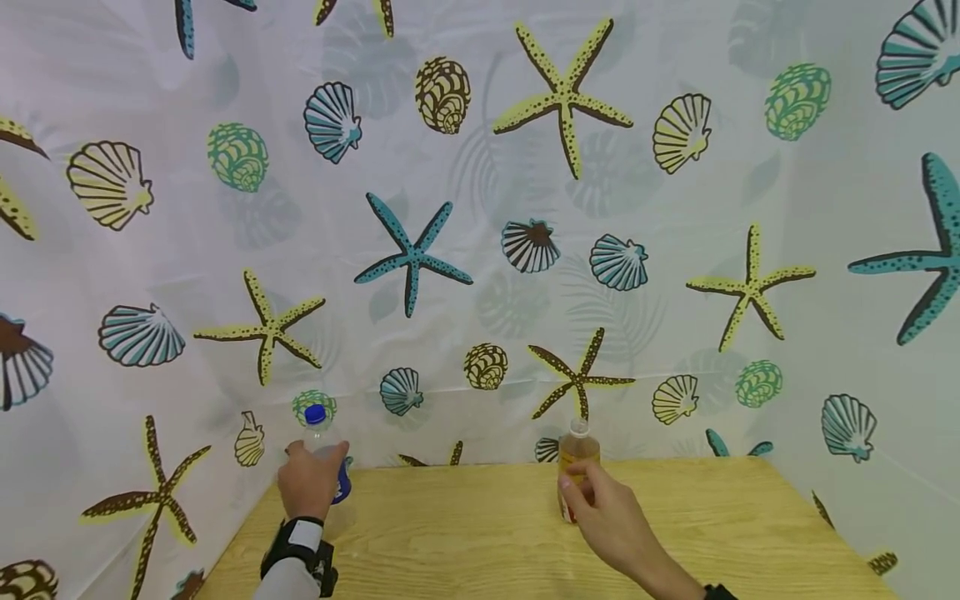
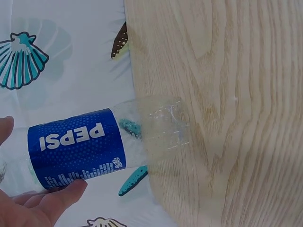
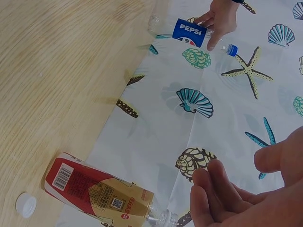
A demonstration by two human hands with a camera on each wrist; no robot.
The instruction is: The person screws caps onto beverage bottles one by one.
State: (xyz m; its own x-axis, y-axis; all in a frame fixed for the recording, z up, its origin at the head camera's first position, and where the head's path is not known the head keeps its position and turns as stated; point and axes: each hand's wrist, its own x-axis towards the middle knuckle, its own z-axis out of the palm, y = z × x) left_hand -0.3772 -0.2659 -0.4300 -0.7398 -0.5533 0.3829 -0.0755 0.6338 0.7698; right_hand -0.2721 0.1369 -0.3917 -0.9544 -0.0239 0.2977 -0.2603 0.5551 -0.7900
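On the left of the head view, a clear plastic Pepsi bottle point(image 1: 341, 487) with a blue cap point(image 1: 315, 414) stands upright at the back of the table. My left hand point(image 1: 311, 479) straddles it, thumb and fingers spread on either side. In the left wrist view its fingertips lie along the blue label point(image 2: 78, 142); the thumb extends on the other side. On the right stands an uncapped drink bottle point(image 3: 102, 189) with a red and gold label. My right hand point(image 1: 607, 512) is in front of it, fingers loosely bent, apart from the bottle in the right wrist view.
A loose white cap point(image 3: 26, 205) lies on the wooden table point(image 1: 465, 533) beside the drink bottle. Behind the table and along both sides hangs a white curtain point(image 1: 465, 167) printed with shells and starfish. Both bottles stand close to the table's back edge.
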